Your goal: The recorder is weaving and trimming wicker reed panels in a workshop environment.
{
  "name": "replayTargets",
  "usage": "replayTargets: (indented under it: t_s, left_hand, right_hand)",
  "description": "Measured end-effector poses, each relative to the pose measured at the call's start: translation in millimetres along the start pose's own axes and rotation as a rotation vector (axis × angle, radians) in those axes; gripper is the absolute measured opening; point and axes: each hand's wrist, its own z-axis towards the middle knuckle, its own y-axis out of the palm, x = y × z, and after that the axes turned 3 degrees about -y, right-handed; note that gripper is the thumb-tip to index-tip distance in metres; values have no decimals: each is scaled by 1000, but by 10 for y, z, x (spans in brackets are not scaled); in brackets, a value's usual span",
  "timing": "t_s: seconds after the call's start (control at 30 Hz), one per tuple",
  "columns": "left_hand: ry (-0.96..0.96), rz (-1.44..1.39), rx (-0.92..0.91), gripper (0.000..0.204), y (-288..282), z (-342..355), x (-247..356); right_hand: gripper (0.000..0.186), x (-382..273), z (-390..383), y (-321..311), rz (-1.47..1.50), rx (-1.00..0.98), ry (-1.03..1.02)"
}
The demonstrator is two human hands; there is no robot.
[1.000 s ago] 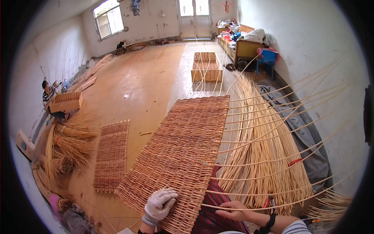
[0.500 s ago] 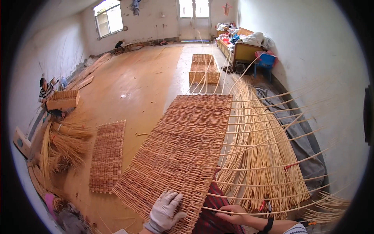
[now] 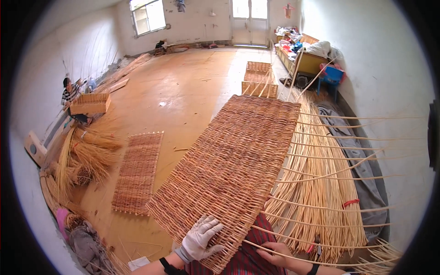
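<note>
A large reddish-brown woven wicker panel lies aslant in front of me, its near end over my striped red cloth-covered lap. My left hand, in a whitish glove, rests flat on the panel's near end with the fingers stretched out. Just off the near right edge, my bare right hand grips a long pale wicker rod, its fingers closed round it. More long rods stick out from the panel's right side and far end. What the right fingertips do beneath the rod is partly hidden.
Bundled pale rods lie right of the panel beside a grey cloth. A smaller woven panel lies left on the floor. Beyond stands a wicker basket. At far left, a person handles another basket near loose straw-coloured rods.
The whole view has shifted, so the panel and room appear farther right. My left hand stays flat on the panel; my right hand still grips the rod near its edge.
</note>
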Motion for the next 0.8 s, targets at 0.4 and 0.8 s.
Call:
replayTargets:
  t_s: [0.4,0.8]
  left_hand:
    - [39,71,49,69,260,-102,-95]
    - [238,38,-57,81,358,-95,-446]
  right_hand:
    - [18,92,35,37,12,122,-167]
    - [58,-183,285,-310,52,-471,384]
